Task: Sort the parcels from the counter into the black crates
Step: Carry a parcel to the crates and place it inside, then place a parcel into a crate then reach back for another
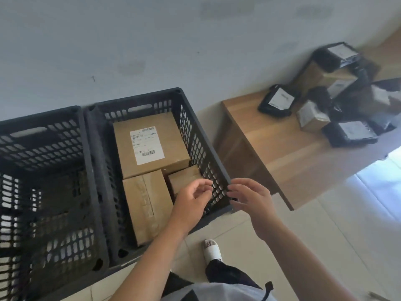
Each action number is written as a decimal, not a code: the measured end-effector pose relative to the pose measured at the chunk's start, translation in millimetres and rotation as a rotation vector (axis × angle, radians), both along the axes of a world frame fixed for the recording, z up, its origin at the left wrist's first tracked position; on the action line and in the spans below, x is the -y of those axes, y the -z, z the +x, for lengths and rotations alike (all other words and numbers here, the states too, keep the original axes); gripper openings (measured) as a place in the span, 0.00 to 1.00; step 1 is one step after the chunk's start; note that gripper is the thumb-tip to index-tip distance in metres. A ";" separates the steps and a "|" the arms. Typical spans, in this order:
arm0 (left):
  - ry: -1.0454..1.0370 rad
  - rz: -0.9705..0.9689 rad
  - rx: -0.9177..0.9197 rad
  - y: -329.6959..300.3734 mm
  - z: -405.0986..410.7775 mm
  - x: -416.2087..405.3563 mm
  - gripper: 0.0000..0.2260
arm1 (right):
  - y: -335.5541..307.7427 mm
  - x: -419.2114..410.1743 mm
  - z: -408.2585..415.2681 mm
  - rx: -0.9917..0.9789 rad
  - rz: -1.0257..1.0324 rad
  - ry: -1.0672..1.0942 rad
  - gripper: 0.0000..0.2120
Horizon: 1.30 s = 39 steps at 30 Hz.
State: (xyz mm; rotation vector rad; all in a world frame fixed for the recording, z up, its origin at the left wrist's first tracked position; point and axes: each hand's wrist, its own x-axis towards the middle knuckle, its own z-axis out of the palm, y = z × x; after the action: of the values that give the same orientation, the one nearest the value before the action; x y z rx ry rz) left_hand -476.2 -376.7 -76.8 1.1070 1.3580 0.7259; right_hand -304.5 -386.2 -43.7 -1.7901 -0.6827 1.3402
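I see both hands empty over the near right corner of the right crate (217,164), where three boxes (149,144) already lie. The left hand (191,203) hangs with loosely curled fingers inside the rim, and the right hand (249,196) hangs relaxed just outside it. The remaining parcels (332,98) sit piled on the counter (282,153), far right of both hands, so I judge the right hand the nearer for the next reach.

Your left hand (191,200) hangs in the middle of the scene, palm turned right, fingers loosely curled and gripping nothing. Your right hand (249,198) sits just to its right, fingers half bent and pointing left, also holding nothing. Fingertips nearly meet but stay apart. Both bare forearms reach in from the near right.
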 end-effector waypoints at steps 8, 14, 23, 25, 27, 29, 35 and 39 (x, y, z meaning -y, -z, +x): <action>0.065 -0.004 -0.038 -18.0 122.2 -1.8 0.08 | -0.8 19.6 118.3 -0.128 0.094 0.147 0.07; 0.118 -0.048 -0.015 -21.2 254.0 5.7 0.09 | -1.2 26.9 242.7 -0.174 0.150 0.238 0.07; 0.253 -0.066 -0.072 -18.3 401.0 -10.3 0.07 | 10.5 45.2 392.0 -0.212 0.155 0.448 0.08; 0.291 -0.061 -0.092 -19.2 424.4 -19.7 0.08 | 12.8 43.8 414.8 -0.213 0.145 0.479 0.08; 0.326 -0.056 -0.110 -19.7 446.5 -31.8 0.08 | 14.5 38.7 435.9 -0.218 0.146 0.502 0.08; 0.355 -0.063 -0.115 -18.7 469.5 -46.8 0.08 | 15.1 31.3 457.1 -0.223 0.149 0.528 0.09; 0.414 -0.063 -0.077 -8.6 563.2 -106.7 0.08 | 15.2 -1.0 535.2 -0.178 0.138 0.597 0.08; 0.445 -0.053 -0.001 -5.3 624.0 -151.2 0.09 | 9.0 -35.3 588.5 -0.139 0.078 0.604 0.08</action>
State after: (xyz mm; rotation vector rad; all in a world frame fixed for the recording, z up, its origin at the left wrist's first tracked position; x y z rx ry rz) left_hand 147.9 -225.4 -71.5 1.3081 1.0704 0.3611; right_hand 284.0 -350.9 -52.7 -1.6383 -0.0933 0.9922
